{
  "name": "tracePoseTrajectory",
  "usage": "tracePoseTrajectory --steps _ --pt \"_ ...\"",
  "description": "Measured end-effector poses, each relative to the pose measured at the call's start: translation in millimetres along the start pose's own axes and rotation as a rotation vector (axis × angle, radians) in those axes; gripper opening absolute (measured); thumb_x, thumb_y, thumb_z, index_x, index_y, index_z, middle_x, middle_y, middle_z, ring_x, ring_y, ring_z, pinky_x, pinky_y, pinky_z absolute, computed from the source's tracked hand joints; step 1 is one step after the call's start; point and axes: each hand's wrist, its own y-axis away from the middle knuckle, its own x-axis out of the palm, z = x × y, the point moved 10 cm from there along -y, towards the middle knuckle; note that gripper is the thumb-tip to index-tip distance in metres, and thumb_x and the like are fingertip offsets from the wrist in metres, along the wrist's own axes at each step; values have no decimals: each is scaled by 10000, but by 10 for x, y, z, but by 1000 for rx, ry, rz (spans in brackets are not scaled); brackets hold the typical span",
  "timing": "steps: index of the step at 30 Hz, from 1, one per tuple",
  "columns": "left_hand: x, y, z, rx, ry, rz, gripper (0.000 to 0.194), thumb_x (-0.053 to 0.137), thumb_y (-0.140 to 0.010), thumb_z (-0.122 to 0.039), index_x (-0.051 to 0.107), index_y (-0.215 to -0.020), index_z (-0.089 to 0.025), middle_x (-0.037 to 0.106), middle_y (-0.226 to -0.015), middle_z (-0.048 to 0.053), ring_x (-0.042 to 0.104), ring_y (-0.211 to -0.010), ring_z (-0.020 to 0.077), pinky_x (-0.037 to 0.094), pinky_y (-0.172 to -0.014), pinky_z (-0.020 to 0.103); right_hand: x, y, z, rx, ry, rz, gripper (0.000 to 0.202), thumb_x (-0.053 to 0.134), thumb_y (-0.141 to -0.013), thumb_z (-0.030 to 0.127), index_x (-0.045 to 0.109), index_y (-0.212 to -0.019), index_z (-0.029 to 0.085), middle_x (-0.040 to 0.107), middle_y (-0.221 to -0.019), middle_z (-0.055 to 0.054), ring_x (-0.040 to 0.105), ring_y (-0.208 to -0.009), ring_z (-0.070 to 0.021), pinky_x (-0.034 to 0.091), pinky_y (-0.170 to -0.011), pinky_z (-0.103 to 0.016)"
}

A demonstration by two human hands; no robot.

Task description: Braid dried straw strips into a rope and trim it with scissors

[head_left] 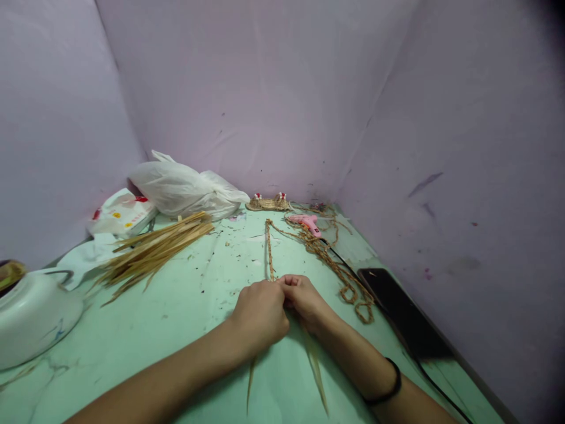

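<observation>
A thin braided cord (pixel 270 250) of dry plant fibre runs away from me across the green tabletop (pixel 189 347). At its near end my left hand (pixel 260 309) is closed around the strands, with its back toward me. Right beside it, touching, my right hand (pixel 302 297) pinches the same braid between thumb and fingers. Loose flat strands (pixel 314 368) hang out toward me below both hands. The exact spot where the strands cross is hidden by my fingers.
A bundle of dry strips (pixel 163 250) lies to the left, near a white bowl (pixel 39 318), a tissue pack (pixel 121 215) and a plastic bag (pixel 188 185). To the right are a pink glue gun (pixel 306 222), coiled braid (pixel 335 268) and a dark phone (pixel 404 312). A woven piece (pixel 267 204) sits by the wall.
</observation>
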Motion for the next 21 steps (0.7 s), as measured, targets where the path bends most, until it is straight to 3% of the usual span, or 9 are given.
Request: tracePoseTrajectory --steps 4,7,10,12,14,17,21 --pt "-88 -61 25 53 102 77 160 511 -648 -251 608 -599 -133 539 -526 49 527 -548 167 317 -493 246 -26 -25 -31 -5 -25 9 118 595 -503 208 500 -527 142 456 -418 55 341 -394 -45 223 -423 -198" --pt "-200 -179 330 -120 426 73 230 493 -675 -312 573 -567 -125 461 -430 -7 428 -391 101 273 -405 222 19 1 15 -16 18 67 203 615 -563 302 485 -525 151 365 -362 85 249 -348 -29 136 -389 -205" --pt "66 -227 520 -299 840 259 156 507 -665 -238 585 -644 -103 543 -513 5 394 -337 63 263 -346 196 67 47 89 -32 41 117 247 628 -585 337 479 -525 150 376 -363 82 242 -341 -23 116 -384 -209" --pt "308 -211 460 -325 1049 450 119 540 -645 -191 580 -615 -82 570 -538 30 415 -350 49 287 -339 173 88 67 115 -24 29 145 226 654 -558 305 494 -554 146 465 -410 55 306 -360 -28 144 -387 -198" --pt "443 -200 417 -341 1146 532 102 560 -627 -154 566 -561 -76 554 -494 32 434 -358 49 318 -344 159 95 65 115 -8 38 172 198 661 -539 264 514 -590 142 520 -454 38 328 -371 -30 162 -388 -191" --pt "447 -217 470 -380 1079 448 119 533 -605 -105 537 -487 -87 480 -383 5 415 -320 61 322 -324 170 81 21 128 -47 121 195 143 637 -546 210 522 -596 141 531 -473 37 337 -389 -33 215 -404 -180" --pt "336 -219 520 -393 861 324 157 502 -555 -105 463 -404 -125 379 -292 -32 318 -264 51 235 -288 175 30 -15 220 -213 367 153 56 571 -604 167 521 -590 145 577 -541 5 470 -506 -83 336 -501 -197"
